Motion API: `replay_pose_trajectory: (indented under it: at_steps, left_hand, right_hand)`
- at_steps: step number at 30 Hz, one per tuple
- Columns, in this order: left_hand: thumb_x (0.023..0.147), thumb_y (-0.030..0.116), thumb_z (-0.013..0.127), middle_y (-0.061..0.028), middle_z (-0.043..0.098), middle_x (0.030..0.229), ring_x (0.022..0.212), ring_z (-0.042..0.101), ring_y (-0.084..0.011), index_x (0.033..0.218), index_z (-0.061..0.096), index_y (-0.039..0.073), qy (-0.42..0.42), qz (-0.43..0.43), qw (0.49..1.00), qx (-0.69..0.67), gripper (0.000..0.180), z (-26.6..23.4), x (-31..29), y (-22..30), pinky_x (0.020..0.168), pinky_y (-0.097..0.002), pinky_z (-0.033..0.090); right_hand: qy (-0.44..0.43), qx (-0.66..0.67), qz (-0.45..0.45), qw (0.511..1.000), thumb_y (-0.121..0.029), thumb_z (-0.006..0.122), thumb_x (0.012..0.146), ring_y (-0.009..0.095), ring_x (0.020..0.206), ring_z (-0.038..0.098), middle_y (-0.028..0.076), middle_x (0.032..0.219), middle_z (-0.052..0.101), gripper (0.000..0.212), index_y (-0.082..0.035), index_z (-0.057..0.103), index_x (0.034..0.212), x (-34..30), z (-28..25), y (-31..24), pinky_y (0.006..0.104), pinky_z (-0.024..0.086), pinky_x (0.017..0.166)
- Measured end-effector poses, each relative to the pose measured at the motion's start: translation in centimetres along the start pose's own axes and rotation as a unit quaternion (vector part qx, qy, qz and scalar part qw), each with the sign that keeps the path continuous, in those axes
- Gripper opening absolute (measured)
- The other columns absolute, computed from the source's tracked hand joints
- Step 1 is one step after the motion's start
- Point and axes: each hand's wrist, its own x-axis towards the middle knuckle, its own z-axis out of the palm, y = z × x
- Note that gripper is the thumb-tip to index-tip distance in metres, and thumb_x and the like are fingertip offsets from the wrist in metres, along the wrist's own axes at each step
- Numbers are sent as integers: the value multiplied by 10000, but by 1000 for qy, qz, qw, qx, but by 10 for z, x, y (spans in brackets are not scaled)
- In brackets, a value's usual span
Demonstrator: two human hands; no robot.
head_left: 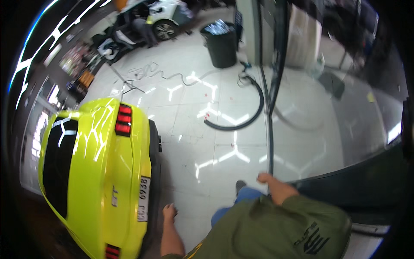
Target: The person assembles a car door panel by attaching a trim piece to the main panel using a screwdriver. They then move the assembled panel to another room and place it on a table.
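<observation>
Low in the head view, my left hand hangs beside the rear bumper of a bright yellow-green car, apart from it. Its fingers are curled, with a small dark patch at them that I cannot make out. My right hand is held out in front of my body, near the foot of a dark upright frame. Its fingers are small and blurred, and I see nothing held in it. The car's red tail light and white licence plate face me.
A thick black hose curves across the glossy pale floor. Farther off stand a full black bin, a thin-legged stand with a trailing cable, and a white car with a person crouching beside it. Glass panels rise at the right.
</observation>
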Motion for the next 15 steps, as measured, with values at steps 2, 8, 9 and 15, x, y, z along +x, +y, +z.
replay_pose_trajectory:
  at_steps: [2, 8, 9, 15]
  left_hand:
    - [898, 209, 542, -75, 572, 812, 692, 584, -167, 1085, 544, -33, -97, 38, 993, 50, 306, 14, 27, 57, 597, -292, 467]
    - [900, 244, 533, -85, 588, 801, 739, 603, -175, 987, 563, -19, -201, 39, 962, 180, 279, 85, 120, 176, 619, -321, 473]
    - [898, 254, 536, -97, 593, 791, 737, 606, -188, 988, 564, -15, -224, 11, 952, 209, 286, 88, 151, 182, 624, -333, 476]
    - [841, 265, 522, -181, 640, 794, 677, 593, -315, 1018, 589, 15, -448, 409, 342, 718, 313, 67, 387, 245, 634, -451, 470]
  right_hand:
    - [-51, 81, 46, 994, -326, 479, 833, 366, 975, 605, 234, 992, 636, 387, -6, 672, 935, 70, -55, -33, 453, 466, 864]
    - [68, 218, 142, 963, -285, 492, 832, 376, 1015, 580, 222, 1069, 617, 371, 9, 635, 1006, 184, -192, -60, 427, 446, 912]
    - [97, 235, 153, 955, -282, 492, 836, 372, 1013, 581, 217, 1068, 620, 370, 7, 630, 1021, 207, -193, -55, 426, 446, 912]
    - [25, 358, 392, 847, -307, 533, 841, 330, 997, 599, 188, 1081, 626, 398, -16, 605, 1104, 312, -168, 17, 390, 476, 858]
